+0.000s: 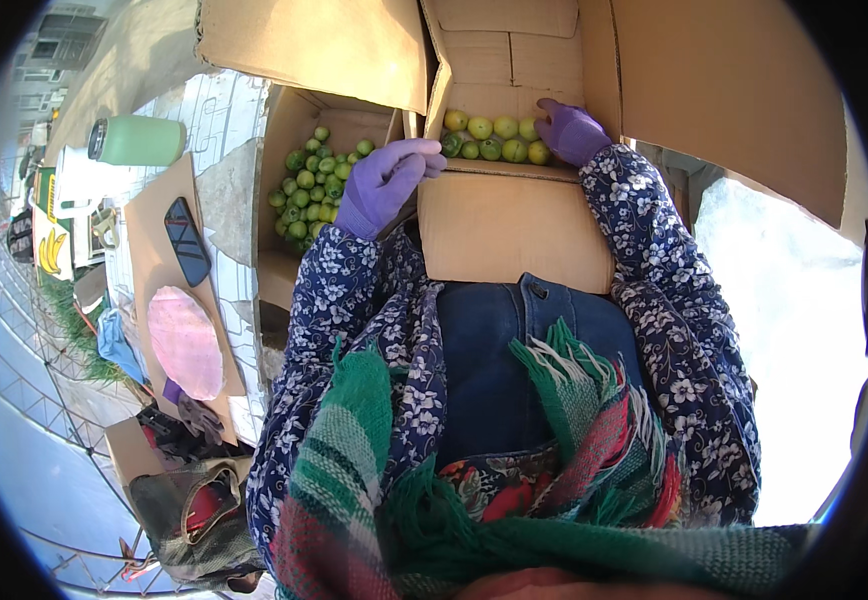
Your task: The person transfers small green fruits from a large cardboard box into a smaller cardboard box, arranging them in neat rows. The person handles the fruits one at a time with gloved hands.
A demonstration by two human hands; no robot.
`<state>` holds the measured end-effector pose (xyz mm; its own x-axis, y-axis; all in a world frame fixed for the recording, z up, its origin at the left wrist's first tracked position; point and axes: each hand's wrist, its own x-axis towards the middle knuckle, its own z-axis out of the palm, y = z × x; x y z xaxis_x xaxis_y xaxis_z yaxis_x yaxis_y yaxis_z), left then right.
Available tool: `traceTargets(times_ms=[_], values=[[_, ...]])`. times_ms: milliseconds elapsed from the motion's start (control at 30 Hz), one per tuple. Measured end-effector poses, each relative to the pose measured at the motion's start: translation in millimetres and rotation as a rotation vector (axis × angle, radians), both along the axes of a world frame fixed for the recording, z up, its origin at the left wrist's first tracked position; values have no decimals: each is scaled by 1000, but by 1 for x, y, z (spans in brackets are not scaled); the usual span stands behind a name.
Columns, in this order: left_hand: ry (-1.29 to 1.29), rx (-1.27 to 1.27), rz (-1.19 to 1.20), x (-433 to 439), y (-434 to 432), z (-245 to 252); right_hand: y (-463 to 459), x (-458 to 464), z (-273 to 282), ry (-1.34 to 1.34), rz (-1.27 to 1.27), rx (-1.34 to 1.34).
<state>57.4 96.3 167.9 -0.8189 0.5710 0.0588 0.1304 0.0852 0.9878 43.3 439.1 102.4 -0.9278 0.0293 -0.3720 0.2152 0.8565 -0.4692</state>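
Note:
My left hand (391, 180), in a purple glove, is over the near wall between two cardboard boxes, its fingers bent together; whether it holds anything is hidden. In a matching glove, my right hand (572, 131) reaches into the right-hand cardboard box (479, 94), its fingertips beside the right end of rows of yellow-green round fruits (505, 127); its grip cannot be made out. Many green round fruits (310, 187) lie heaped in the left cardboard box (340, 120). A box flap (516, 229) hangs down toward my lap.
Large raised flaps (321, 49) (726, 90) flank the right box. At left, a table bears a green tumbler (141, 140), a smartphone (187, 241) and a pink oval pad (186, 343) on cardboard. A mesh bag (201, 517) is at lower left.

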Motion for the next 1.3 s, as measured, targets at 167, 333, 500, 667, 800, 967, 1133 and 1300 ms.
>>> traceTargets(times_ms=[167, 333, 500, 667, 800, 967, 1133, 1300], values=[[-99, -94, 633, -23, -93, -44, 3, -2, -8, -42, 83, 39], [41, -637, 816, -59, -208, -174, -2, -5, -4, -89, 147, 76], [353, -1143, 587, -63, -145, -170, 0, -1, -7, -80, 100, 85], [180, -1528, 391, -76, -96, -135, 0, 2, -4, 82, 30, 39], [24, -1543, 347, -86, -108, -150, -4, 4, 4, 55, -18, 9], [99, -1420, 417, -84, -129, -168, -3, 2, 4, 134, 2, 1], [314, -1085, 581, -59, -115, -118, -4, 2, -3, 333, -93, -51], [102, -337, 367, 5, -42, 9, -9, 4, 22, 436, -91, -263]])
